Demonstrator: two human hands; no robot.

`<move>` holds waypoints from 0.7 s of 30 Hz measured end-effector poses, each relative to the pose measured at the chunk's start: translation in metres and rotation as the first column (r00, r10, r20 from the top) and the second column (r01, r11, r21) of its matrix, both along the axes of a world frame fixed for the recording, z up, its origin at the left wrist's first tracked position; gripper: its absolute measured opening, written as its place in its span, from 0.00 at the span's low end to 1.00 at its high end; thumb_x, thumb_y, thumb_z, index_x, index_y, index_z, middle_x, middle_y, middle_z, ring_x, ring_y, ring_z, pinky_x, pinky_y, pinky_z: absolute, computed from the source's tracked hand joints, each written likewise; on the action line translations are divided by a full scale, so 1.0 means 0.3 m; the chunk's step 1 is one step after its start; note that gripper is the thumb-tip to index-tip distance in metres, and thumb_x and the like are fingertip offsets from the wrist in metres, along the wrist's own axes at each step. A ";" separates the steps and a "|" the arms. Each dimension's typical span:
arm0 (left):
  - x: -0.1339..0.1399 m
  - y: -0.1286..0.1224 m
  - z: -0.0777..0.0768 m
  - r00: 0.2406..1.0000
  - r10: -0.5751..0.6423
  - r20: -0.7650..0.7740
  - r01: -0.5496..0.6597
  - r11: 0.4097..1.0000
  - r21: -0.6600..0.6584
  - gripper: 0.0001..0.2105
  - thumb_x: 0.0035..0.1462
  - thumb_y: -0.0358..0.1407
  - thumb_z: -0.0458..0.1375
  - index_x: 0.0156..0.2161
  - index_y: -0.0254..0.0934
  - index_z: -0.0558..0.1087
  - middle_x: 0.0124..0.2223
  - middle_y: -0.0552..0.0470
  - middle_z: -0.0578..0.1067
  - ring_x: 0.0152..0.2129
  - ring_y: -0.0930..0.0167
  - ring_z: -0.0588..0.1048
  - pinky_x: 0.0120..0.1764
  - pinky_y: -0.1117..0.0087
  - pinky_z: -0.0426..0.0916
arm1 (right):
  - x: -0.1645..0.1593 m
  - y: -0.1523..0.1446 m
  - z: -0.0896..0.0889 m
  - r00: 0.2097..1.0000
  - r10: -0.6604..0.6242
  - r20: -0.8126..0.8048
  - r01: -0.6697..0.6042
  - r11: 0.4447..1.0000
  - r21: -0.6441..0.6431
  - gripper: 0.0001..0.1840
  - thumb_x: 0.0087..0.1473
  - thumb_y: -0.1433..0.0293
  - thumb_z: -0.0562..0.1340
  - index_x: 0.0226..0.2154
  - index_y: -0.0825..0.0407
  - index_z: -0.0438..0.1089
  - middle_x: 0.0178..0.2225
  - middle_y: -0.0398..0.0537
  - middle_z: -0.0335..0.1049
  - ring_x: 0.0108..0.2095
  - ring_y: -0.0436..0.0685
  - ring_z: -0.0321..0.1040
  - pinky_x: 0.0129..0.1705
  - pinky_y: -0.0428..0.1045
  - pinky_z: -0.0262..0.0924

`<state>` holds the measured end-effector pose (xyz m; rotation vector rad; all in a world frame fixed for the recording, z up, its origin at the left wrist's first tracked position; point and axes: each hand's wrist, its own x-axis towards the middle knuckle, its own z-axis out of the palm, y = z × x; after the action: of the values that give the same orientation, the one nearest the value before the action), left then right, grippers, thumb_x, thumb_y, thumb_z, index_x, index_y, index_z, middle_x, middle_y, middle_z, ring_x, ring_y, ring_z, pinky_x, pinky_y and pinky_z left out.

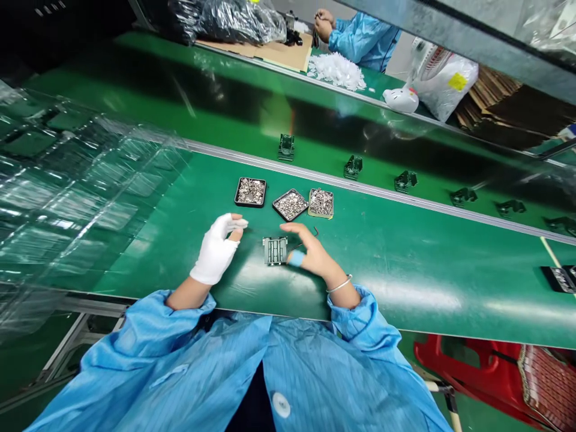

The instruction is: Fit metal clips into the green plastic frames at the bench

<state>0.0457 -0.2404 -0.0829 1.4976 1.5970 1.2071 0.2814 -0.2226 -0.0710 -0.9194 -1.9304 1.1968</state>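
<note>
My left hand (216,251), in a white glove with some bare fingertips, hovers left of a dark green part with metal strips (275,251). Its fingers are bent, the thumb a little apart from them, and nothing shows between them. On the right side of that part is my right hand (311,253), open, thumb and index finger spread; a blue band wraps its slightly blurred thumb. The part lies on the green table. Just beyond the hands sit a black tray of small metal pieces (251,192), a second tray (290,204) and a third one (321,203).
Along the green strip behind a metal rail (252,161) stand several similar parts (353,167). Clear plastic trays (67,198) cover the left side. A co-worker's blue sleeve (364,39) shows beyond a white pile (337,72). A red stool (472,372) is at lower right.
</note>
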 end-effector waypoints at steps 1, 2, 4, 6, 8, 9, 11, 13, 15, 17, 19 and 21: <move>-0.017 -0.011 0.003 0.998 -0.021 -0.063 0.020 1.000 -0.023 0.15 0.57 0.43 0.51 0.45 0.36 0.67 0.42 0.44 0.78 0.41 0.65 0.77 0.48 0.60 0.71 | 0.003 -0.007 0.010 0.993 0.074 0.093 -0.080 0.995 0.065 0.33 0.47 0.58 0.68 0.54 0.50 0.63 0.57 0.56 0.63 0.60 0.62 0.59 0.62 0.59 0.52; -0.026 -0.026 0.007 0.989 -0.062 -0.136 0.058 0.998 -0.036 0.14 0.57 0.43 0.51 0.44 0.36 0.68 0.40 0.45 0.78 0.39 0.65 0.77 0.47 0.60 0.71 | -0.001 -0.015 0.017 0.979 0.102 0.179 -0.122 0.987 0.106 0.36 0.44 0.60 0.70 0.55 0.51 0.62 0.57 0.57 0.63 0.59 0.63 0.59 0.62 0.61 0.51; -0.021 -0.062 0.014 0.944 -0.160 -0.287 0.161 0.987 -0.022 0.14 0.57 0.44 0.51 0.42 0.37 0.70 0.39 0.46 0.79 0.37 0.64 0.78 0.45 0.60 0.72 | -0.032 -0.028 0.019 0.964 0.019 0.264 -0.056 0.990 0.131 0.36 0.45 0.63 0.69 0.56 0.52 0.62 0.56 0.59 0.65 0.57 0.64 0.61 0.60 0.61 0.54; 0.010 -0.098 0.014 0.877 -0.219 -0.428 0.261 0.964 0.043 0.18 0.54 0.46 0.55 0.46 0.37 0.70 0.43 0.44 0.78 0.40 0.60 0.78 0.46 0.58 0.72 | -0.079 -0.038 0.008 0.957 -0.169 0.236 0.151 0.984 0.094 0.32 0.49 0.64 0.66 0.55 0.54 0.62 0.54 0.60 0.66 0.55 0.63 0.64 0.58 0.61 0.57; 0.046 -0.119 0.009 0.814 -0.196 -0.547 0.291 0.952 0.091 0.24 0.50 0.46 0.58 0.50 0.36 0.69 0.48 0.40 0.76 0.44 0.56 0.76 0.47 0.56 0.72 | -0.124 -0.045 -0.009 0.944 -0.284 0.169 0.293 0.956 -0.028 0.26 0.53 0.63 0.62 0.53 0.54 0.63 0.51 0.59 0.69 0.51 0.62 0.68 0.54 0.59 0.62; 0.059 -0.120 0.008 0.796 -0.170 -0.580 0.280 0.954 0.105 0.24 0.51 0.44 0.58 0.52 0.36 0.68 0.49 0.39 0.76 0.44 0.56 0.76 0.46 0.56 0.72 | -0.139 -0.048 -0.017 0.950 -0.282 0.131 0.296 0.950 -0.103 0.24 0.55 0.63 0.60 0.53 0.54 0.64 0.49 0.57 0.71 0.47 0.60 0.71 0.51 0.58 0.65; 0.062 -0.096 0.018 0.795 -0.139 -0.590 0.246 0.964 0.104 0.21 0.54 0.40 0.55 0.53 0.37 0.66 0.49 0.40 0.76 0.43 0.58 0.77 0.46 0.58 0.73 | -0.149 -0.057 -0.029 0.970 -0.240 0.045 0.244 0.950 -0.195 0.24 0.58 0.63 0.57 0.55 0.53 0.61 0.49 0.56 0.72 0.45 0.58 0.73 0.49 0.57 0.67; 0.028 -0.027 0.046 0.823 -0.125 -0.554 0.207 0.975 0.086 0.20 0.57 0.38 0.52 0.54 0.38 0.64 0.48 0.42 0.76 0.43 0.61 0.77 0.45 0.60 0.72 | -0.135 -0.067 -0.031 0.969 -0.248 -0.011 0.242 0.953 -0.183 0.27 0.59 0.63 0.56 0.59 0.51 0.57 0.56 0.58 0.67 0.51 0.59 0.70 0.53 0.57 0.64; -0.037 0.093 0.085 0.853 -0.081 -0.516 0.132 0.989 0.063 0.20 0.57 0.39 0.51 0.54 0.38 0.63 0.48 0.44 0.76 0.45 0.61 0.76 0.46 0.61 0.72 | -0.111 -0.077 -0.024 0.959 -0.284 -0.011 0.280 0.952 -0.127 0.30 0.58 0.63 0.58 0.61 0.50 0.55 0.60 0.58 0.61 0.57 0.60 0.65 0.58 0.58 0.60; -0.114 0.256 0.125 0.863 -0.018 -0.506 0.029 0.999 0.015 0.20 0.57 0.41 0.52 0.55 0.38 0.62 0.48 0.44 0.76 0.45 0.62 0.76 0.46 0.62 0.71 | -0.093 -0.088 -0.011 0.960 -0.280 0.020 0.280 0.957 -0.080 0.29 0.57 0.65 0.58 0.61 0.48 0.56 0.60 0.57 0.61 0.56 0.60 0.65 0.58 0.59 0.60; -0.181 0.438 0.158 0.821 0.037 -0.569 -0.088 0.994 -0.063 0.22 0.58 0.41 0.53 0.56 0.37 0.61 0.50 0.43 0.75 0.47 0.62 0.75 0.47 0.64 0.69 | -0.090 -0.100 0.001 0.970 -0.236 0.062 0.238 0.971 -0.027 0.28 0.57 0.67 0.57 0.60 0.48 0.57 0.58 0.56 0.63 0.54 0.59 0.68 0.57 0.59 0.62; -0.223 0.612 0.182 0.763 0.050 -0.644 -0.163 0.979 -0.118 0.24 0.57 0.40 0.55 0.57 0.35 0.59 0.53 0.41 0.73 0.49 0.61 0.73 0.48 0.65 0.67 | -0.099 -0.114 0.007 0.977 -0.183 0.113 0.180 0.983 0.037 0.29 0.55 0.70 0.58 0.59 0.48 0.59 0.57 0.56 0.64 0.54 0.61 0.68 0.57 0.59 0.63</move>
<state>-0.0213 -0.0569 -0.0283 1.8395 2.1877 0.5960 0.2517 -0.2568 -0.0690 -1.1471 -1.9002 1.0297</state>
